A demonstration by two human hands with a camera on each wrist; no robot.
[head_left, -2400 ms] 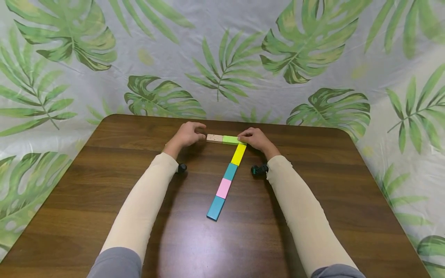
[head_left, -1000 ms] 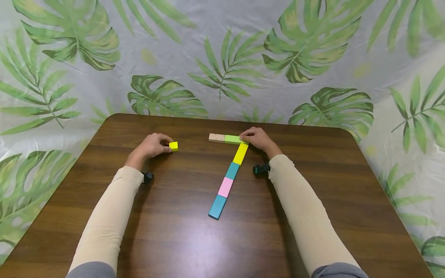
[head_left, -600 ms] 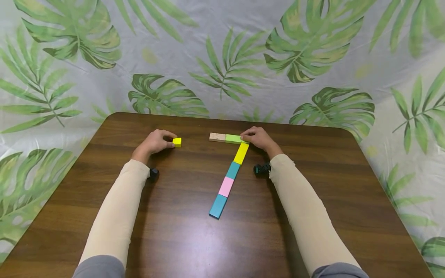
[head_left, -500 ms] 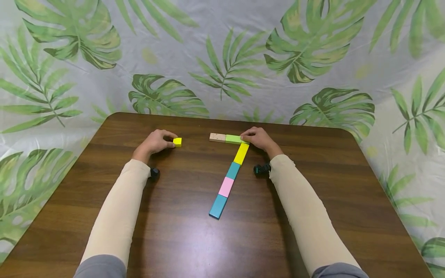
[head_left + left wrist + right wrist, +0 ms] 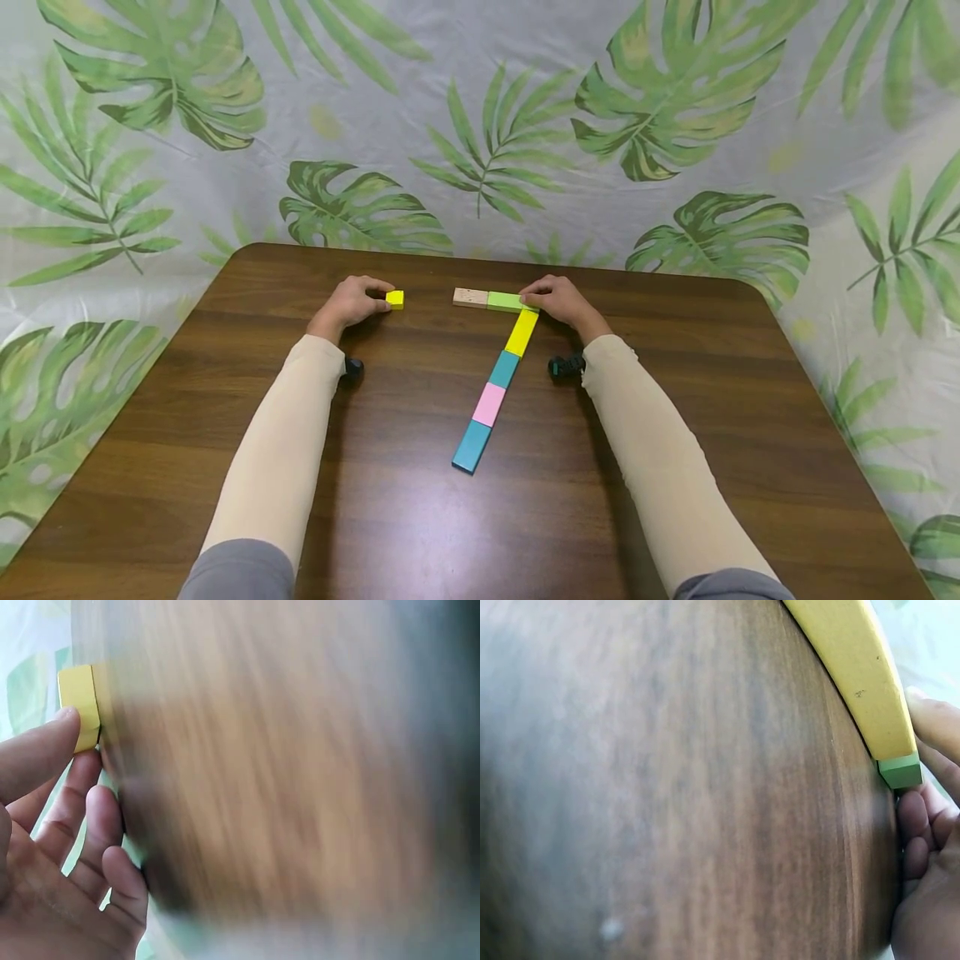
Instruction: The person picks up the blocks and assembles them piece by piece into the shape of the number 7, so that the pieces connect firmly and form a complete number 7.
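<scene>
My left hand (image 5: 352, 302) pinches a small yellow block (image 5: 395, 300) between thumb and fingers, left of the row. In the left wrist view the thumb lies along the yellow block (image 5: 79, 697). On the right, my right hand (image 5: 561, 302) pinches the right end of a light green block (image 5: 504, 301); its green end (image 5: 901, 772) shows beside the fingers in the right wrist view. A speckled wood-coloured block (image 5: 471, 297) adjoins the green one's left end. From the right end a slanted line runs toward me: a yellow block (image 5: 522, 333), a teal one (image 5: 504, 368), a pink one (image 5: 490, 404), another teal one (image 5: 472, 446).
The brown wooden table (image 5: 675, 450) has rounded far corners. Behind it hangs a pale curtain (image 5: 525, 108) printed with green leaves. A gap of bare wood separates the left hand's block from the speckled one.
My left hand left the speckled block's end, went left and took hold of the small yellow block. Over the last second it has brought it rightward. The right hand stays in place.
</scene>
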